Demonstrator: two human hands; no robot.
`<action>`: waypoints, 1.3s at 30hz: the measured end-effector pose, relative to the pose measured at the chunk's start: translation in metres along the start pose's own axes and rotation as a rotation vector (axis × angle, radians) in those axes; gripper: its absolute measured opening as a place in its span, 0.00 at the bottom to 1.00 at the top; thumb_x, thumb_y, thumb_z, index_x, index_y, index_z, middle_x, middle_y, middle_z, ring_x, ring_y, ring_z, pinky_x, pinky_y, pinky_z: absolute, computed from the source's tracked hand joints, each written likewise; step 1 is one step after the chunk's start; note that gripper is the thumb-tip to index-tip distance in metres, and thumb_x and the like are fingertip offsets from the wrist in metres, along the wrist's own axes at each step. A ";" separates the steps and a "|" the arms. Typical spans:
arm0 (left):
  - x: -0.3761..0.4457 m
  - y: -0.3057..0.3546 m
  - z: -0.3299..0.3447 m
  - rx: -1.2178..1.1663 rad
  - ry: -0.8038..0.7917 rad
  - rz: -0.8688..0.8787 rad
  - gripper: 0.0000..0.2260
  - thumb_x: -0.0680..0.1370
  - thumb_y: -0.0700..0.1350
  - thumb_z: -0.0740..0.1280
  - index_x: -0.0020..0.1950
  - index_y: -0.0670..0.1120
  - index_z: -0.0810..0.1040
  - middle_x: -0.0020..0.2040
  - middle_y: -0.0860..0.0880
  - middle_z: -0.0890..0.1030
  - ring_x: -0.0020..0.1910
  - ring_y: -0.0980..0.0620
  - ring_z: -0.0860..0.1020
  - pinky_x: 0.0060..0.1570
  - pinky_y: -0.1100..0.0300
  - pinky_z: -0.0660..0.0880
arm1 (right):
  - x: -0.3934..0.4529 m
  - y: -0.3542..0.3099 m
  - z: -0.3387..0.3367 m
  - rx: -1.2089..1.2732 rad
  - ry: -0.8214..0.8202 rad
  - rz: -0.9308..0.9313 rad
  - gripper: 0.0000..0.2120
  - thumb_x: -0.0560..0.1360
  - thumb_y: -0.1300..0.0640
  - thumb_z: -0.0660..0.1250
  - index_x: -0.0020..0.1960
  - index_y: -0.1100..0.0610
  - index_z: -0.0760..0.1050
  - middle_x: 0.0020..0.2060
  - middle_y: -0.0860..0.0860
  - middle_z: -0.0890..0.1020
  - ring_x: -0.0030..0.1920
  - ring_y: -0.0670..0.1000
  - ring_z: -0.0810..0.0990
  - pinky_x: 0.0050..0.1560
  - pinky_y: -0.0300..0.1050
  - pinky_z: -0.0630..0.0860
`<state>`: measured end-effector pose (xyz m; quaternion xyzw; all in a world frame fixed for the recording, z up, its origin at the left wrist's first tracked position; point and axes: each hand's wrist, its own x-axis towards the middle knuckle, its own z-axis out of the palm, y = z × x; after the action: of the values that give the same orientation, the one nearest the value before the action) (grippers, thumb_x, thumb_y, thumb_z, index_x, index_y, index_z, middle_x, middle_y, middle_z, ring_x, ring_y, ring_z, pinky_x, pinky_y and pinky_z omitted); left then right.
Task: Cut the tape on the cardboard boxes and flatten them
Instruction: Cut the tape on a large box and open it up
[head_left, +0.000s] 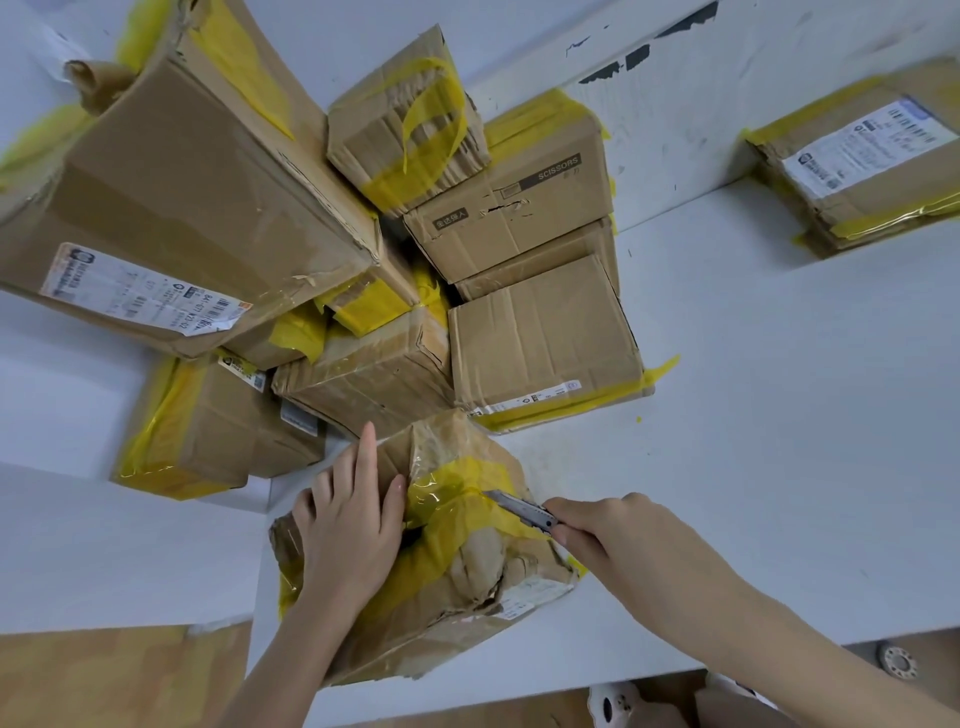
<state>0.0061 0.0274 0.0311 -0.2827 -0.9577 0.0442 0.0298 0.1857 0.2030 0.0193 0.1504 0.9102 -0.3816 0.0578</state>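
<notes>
Head view: crumpled box being cut at the near table edge.

A battered cardboard box (447, 561) is set on the white table (779, 415), directly under both hands. The left hand (353, 525) is laid flat on its top left side, fingers straight. A utility knife (524, 512) is gripped in the right hand (623, 540), blade tip set on the yellow tape (457, 493). More taped boxes (363, 249) are piled just behind.
</notes>
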 end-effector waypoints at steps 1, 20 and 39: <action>0.000 0.000 0.000 0.002 -0.002 0.000 0.36 0.73 0.62 0.38 0.76 0.48 0.56 0.69 0.46 0.69 0.63 0.42 0.67 0.60 0.46 0.61 | -0.002 0.000 0.001 -0.014 -0.002 0.006 0.11 0.82 0.47 0.50 0.54 0.46 0.71 0.29 0.48 0.66 0.29 0.49 0.65 0.29 0.42 0.62; 0.002 -0.002 -0.004 -0.008 -0.056 -0.018 0.30 0.77 0.60 0.39 0.77 0.51 0.48 0.72 0.50 0.64 0.68 0.48 0.63 0.64 0.50 0.58 | -0.038 0.005 -0.005 0.168 0.049 0.071 0.10 0.81 0.48 0.53 0.43 0.37 0.68 0.27 0.47 0.68 0.28 0.46 0.65 0.31 0.38 0.63; -0.040 -0.050 -0.024 -0.603 -0.181 -0.428 0.33 0.80 0.50 0.60 0.77 0.51 0.41 0.72 0.34 0.60 0.65 0.37 0.69 0.59 0.49 0.68 | -0.019 -0.063 0.015 0.548 0.057 -0.040 0.11 0.80 0.58 0.58 0.52 0.41 0.66 0.36 0.51 0.76 0.29 0.47 0.81 0.25 0.31 0.66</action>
<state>0.0149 -0.0346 0.0585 -0.0673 -0.9638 -0.2223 -0.1308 0.1832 0.1461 0.0550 0.1529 0.7769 -0.6105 -0.0182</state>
